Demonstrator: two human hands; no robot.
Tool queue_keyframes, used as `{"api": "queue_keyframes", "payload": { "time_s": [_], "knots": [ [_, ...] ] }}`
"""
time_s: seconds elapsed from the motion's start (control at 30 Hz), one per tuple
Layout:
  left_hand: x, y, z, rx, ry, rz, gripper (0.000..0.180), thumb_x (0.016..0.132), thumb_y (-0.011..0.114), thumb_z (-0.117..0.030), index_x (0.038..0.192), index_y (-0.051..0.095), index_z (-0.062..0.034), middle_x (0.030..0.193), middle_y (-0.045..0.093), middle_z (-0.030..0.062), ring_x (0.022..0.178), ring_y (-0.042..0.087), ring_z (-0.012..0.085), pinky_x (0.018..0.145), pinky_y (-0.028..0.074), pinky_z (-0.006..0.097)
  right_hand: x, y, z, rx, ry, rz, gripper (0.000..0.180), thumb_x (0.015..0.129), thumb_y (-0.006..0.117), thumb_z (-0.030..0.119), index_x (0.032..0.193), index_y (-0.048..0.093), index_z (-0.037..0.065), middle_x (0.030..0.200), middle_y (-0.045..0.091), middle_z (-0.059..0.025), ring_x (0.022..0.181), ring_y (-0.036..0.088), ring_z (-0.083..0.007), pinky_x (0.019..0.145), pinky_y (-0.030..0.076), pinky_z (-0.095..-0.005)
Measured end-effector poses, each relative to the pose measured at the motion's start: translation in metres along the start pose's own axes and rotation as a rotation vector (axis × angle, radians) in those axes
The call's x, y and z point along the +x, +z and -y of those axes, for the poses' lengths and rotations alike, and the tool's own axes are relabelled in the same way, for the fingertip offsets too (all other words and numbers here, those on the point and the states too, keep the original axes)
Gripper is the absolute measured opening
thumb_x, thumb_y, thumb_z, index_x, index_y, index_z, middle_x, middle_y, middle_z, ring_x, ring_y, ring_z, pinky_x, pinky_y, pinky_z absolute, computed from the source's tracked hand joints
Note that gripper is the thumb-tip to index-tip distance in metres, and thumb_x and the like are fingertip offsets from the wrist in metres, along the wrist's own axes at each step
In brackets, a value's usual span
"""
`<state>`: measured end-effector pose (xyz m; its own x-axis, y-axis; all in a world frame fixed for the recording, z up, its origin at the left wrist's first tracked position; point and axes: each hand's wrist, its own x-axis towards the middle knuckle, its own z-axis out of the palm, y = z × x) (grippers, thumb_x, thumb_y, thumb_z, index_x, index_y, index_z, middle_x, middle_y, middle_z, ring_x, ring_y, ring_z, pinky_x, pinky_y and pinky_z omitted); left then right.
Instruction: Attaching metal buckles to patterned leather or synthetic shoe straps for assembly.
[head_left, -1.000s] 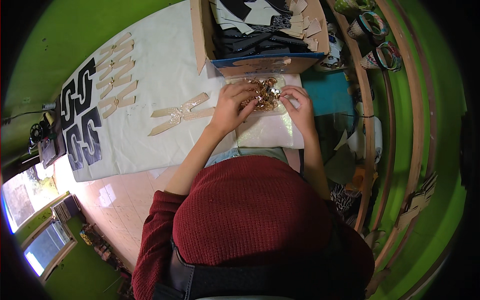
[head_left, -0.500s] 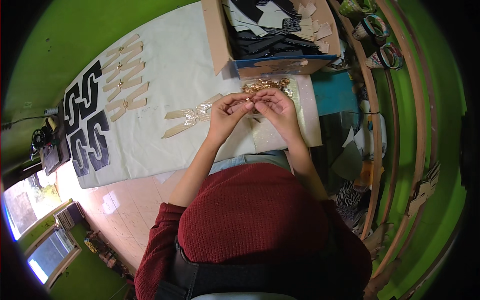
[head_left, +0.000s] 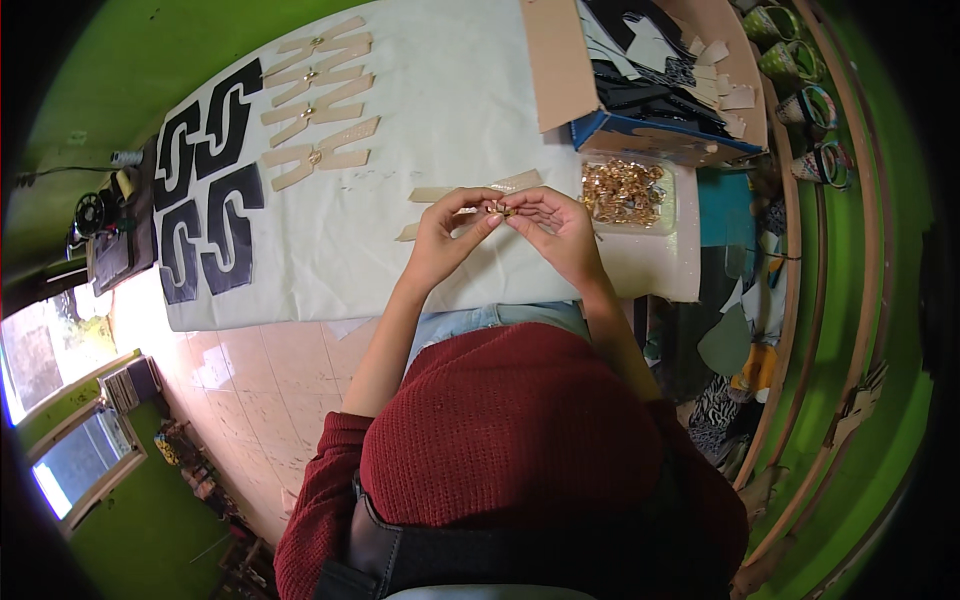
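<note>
Over the near side of the covered table, my left hand (head_left: 448, 232) and my right hand (head_left: 556, 228) meet, fingers closed. Between their fingertips they pinch a small gold metal fitting (head_left: 497, 209); its exact shape is too small to make out. Right behind and below the hands lies a beige strap piece (head_left: 430, 193), its middle covered by my fingers. A clear plastic tray (head_left: 668, 212) stands to the right of my right hand. It holds a heap of small gold fittings (head_left: 622, 190).
Several beige strap pieces with gold centres (head_left: 318, 157) lie in a column at the far left. Beside them are black S-shaped pieces (head_left: 232, 225). A cardboard box (head_left: 560, 70) of cut scraps stands at the back right. A sewing machine (head_left: 95, 210) sits past the left edge.
My hands have moved away from the gold-fittings tray, leftward to the beige strap piece, with the small fitting still pinched. The whole view has swung left, and the tray now shows uncovered.
</note>
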<state>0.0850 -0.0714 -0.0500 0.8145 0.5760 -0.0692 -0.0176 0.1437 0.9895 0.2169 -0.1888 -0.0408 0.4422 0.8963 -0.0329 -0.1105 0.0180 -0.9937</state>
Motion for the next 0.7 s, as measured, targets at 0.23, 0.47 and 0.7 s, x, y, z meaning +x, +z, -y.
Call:
{"api": "queue_keyframes", "payload": {
  "time_s": [0.23, 0.47, 0.7],
  "knots": [
    [-0.017, -0.031, 0.003, 0.267, 0.111, -0.073, 0.017, 0.077, 0.068, 0.000, 0.093, 0.066, 0.0015, 0.094, 0.066, 0.0080, 0.088, 0.062, 0.0152, 0.084, 0.049, 0.029, -0.001, 0.036, -0.011, 0.026, 0.091, -0.033, 0.021, 0.083, 0.061, -0.002, 0.104, 0.059, -0.004, 0.100, 0.065, -0.0095, 0.093, 0.062, -0.0137, 0.084, 0.049, -0.0245],
    [-0.021, -0.041, 0.009, 0.352, 0.125, -0.056, 0.019, 0.074, 0.072, -0.002, 0.092, 0.067, 0.0004, 0.089, 0.069, 0.0074, 0.084, 0.064, 0.0149, 0.077, 0.050, 0.027, 0.001, 0.042, -0.024, -0.123, 0.043, -0.003, 0.020, 0.084, 0.060, -0.001, 0.104, 0.061, -0.004, 0.093, 0.067, -0.0088, 0.087, 0.064, -0.0131, 0.080, 0.050, -0.0247],
    [-0.020, -0.037, 0.016, 0.458, 0.144, -0.037, 0.019, 0.073, 0.073, -0.004, 0.090, 0.068, 0.0006, 0.085, 0.070, 0.0086, 0.079, 0.067, 0.0163, 0.073, 0.051, 0.027, -0.005, 0.043, -0.034, -0.108, 0.075, -0.073, 0.021, 0.084, 0.059, -0.002, 0.105, 0.061, -0.003, 0.095, 0.066, -0.0086, 0.087, 0.063, -0.0130, 0.080, 0.050, -0.0251]
  ]
}}
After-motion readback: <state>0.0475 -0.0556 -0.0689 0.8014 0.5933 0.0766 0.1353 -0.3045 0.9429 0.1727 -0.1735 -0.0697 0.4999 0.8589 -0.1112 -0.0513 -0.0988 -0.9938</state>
